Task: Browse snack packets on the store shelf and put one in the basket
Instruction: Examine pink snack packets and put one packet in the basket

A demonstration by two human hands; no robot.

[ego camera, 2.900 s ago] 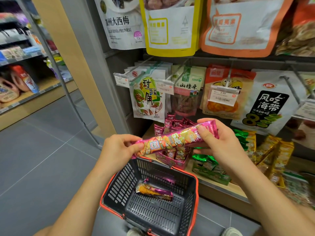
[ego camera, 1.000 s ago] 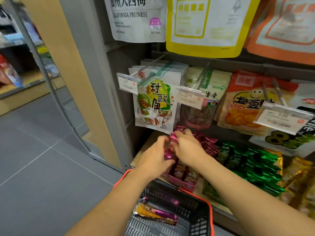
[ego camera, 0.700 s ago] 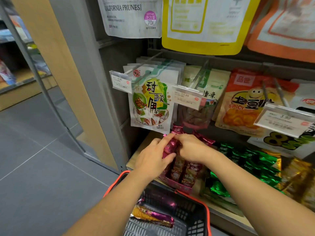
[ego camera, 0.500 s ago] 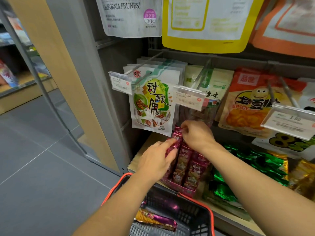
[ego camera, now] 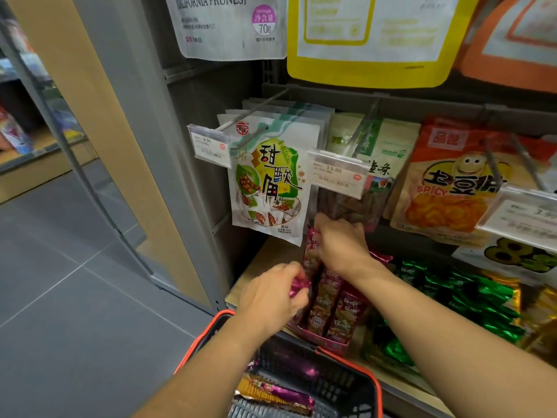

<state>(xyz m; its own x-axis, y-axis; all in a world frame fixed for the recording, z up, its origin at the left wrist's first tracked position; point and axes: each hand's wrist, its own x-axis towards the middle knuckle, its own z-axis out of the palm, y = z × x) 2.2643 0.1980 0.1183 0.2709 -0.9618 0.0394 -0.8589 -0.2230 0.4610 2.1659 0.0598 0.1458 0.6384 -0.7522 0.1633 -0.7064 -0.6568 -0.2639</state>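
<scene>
A few seconds ago we saw the pink packet [ego camera: 310, 257] held in the air over the basket [ego camera: 379, 396]. Now it is back at the shelf [ego camera: 265, 260], lying along the left row of the pink box [ego camera: 328, 342], and both hands have gone there with it. The left hand [ego camera: 271, 300] has its fingers curled round the lower foil end. The right hand [ego camera: 343, 245] pinches the upper end against the other packets. It seems to be one and the same packet at both ends, but the hands cover its middle, so we cannot be fully sure.

We judge that this packet is being returned and not chosen, so the browsing is not finished here.

The box stands on the shelf and holds rows of similar pink packets, standing close together. Just beside it on the right lie the green packets [ego camera: 446, 294], outside of any box. The basket hangs below the shelf edge, under the left arm. One orange packet [ego camera: 271, 393] lies flat on its bottom, so the basket part of the task looks already done.
</scene>
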